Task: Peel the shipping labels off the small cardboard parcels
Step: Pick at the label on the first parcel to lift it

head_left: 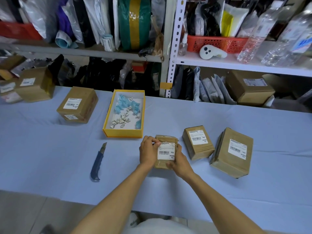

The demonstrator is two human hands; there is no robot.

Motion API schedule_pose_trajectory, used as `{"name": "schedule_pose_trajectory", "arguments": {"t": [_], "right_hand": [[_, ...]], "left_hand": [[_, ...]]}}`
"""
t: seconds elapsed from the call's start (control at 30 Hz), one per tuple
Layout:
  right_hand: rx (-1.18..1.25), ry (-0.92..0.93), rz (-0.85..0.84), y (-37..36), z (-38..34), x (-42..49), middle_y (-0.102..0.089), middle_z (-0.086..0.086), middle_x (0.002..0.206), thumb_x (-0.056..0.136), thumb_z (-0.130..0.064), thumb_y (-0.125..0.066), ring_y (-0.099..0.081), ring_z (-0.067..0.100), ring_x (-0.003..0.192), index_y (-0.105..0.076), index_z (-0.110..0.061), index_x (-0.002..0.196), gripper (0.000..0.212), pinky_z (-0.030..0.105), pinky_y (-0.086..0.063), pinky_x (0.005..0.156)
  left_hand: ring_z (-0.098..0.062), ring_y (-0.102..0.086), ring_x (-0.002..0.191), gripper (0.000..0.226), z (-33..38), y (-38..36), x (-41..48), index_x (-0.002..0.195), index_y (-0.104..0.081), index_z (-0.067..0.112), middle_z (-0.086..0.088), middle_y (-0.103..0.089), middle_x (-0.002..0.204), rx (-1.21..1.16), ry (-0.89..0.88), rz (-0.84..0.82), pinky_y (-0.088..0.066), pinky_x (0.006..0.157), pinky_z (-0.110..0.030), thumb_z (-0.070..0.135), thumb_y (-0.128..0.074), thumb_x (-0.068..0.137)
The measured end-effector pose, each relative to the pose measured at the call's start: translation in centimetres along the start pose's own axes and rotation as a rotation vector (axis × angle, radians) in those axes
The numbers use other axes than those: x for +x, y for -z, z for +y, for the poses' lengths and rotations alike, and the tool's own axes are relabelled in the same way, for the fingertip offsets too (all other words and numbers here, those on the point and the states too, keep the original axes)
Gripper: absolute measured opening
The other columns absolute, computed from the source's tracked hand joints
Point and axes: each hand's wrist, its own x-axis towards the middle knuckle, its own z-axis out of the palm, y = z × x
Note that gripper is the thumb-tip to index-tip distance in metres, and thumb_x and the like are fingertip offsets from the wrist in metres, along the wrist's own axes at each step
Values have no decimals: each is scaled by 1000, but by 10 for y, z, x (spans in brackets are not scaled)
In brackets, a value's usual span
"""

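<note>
A small brown cardboard parcel (164, 163) is held upright over the blue table between both hands. Its white shipping label (166, 152) faces me and lies flat. My left hand (148, 152) grips the parcel's left side, thumb and forefinger pinching the label's top-left corner. My right hand (179, 162) holds the parcel's right and lower edge. Two more labelled parcels sit to the right, one small (197, 142) and one larger (233, 152). Another labelled parcel (77, 104) rests at the far left.
A yellow box (124, 133) holding crumpled white and blue scraps stands behind the hands. A blue utility knife (98, 162) with its blade out lies to the left. More boxes (35, 83) sit at the far left edge. Shelves packed with bags stand behind the table.
</note>
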Motion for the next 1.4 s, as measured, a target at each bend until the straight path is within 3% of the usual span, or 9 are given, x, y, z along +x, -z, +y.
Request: {"name": "schedule_pose_trajectory", "arguments": {"t": [0.17,0.23,0.33,0.47,0.63,0.77,0.87,1.13,1.4], "right_hand": [[15,-16,4,0,1,1,-60,6,123,79,0,-59,-59,23,110,-22,-13,136,69,39,-53,90],[18,-13,6,0,2,1,-59,5,124,79,-1,-60,-59,23,112,-22,-13,136,69,39,-53,91],[33,-16,7,-1,2,1,-58,4,129,80,-1,-61,-57,22,115,-22,-15,138,72,36,-52,94],[45,-29,8,-1,1,0,-57,5,130,79,0,-61,-57,23,116,-22,-15,140,73,35,-51,94],[54,-31,12,0,-1,-1,-59,5,129,76,-9,-61,-58,24,115,-22,-16,140,76,42,-51,95],[50,-35,16,0,-1,-1,-61,5,123,78,-2,-60,-61,24,110,-24,-16,138,71,44,-53,90],[41,-22,15,0,-1,-3,-62,5,121,76,-4,-61,-62,25,107,-24,-17,138,73,44,-54,88],[39,-11,21,-1,-1,-6,-61,2,121,73,-3,-60,-60,21,108,-26,-15,137,73,32,-51,85],[5,-23,16,-1,-1,-4,-59,0,124,78,1,-60,-57,20,112,-24,-16,137,71,35,-51,90]], "left_hand": [[-19,-63,91,8,-8,0,-4,79,-66,17,1,-57,96,-157,35,-73,-49,83,-26,11,-70,84],[-21,-66,95,22,-11,2,-7,79,-63,22,-3,-60,101,-261,42,-81,-51,83,-22,1,-70,81],[-20,-65,99,36,-12,7,-10,96,-60,16,-5,-63,108,-360,41,-125,-51,77,-9,-14,-66,76],[-20,-64,104,42,-13,15,-7,103,-61,13,-2,-65,106,-359,18,-175,-51,79,-8,-16,-67,73],[-17,-61,108,43,-15,14,-7,113,-62,16,-6,-59,118,-258,-16,-207,-49,83,-7,-8,-69,78],[-18,-62,107,35,-11,10,-8,108,-63,19,-6,-56,115,-139,-39,-189,-51,93,-25,-1,-69,80],[-17,-63,101,24,-4,9,-6,95,-63,21,-3,-56,109,-70,-46,-164,-52,92,-31,4,-71,80],[-15,-62,89,8,3,7,2,83,-65,13,-3,-55,99,36,-60,-96,-51,85,-28,6,-68,83],[-16,-59,89,3,4,6,2,84,-64,10,-3,-54,99,108,-64,-102,-41,76,-22,10,-65,87]]}}
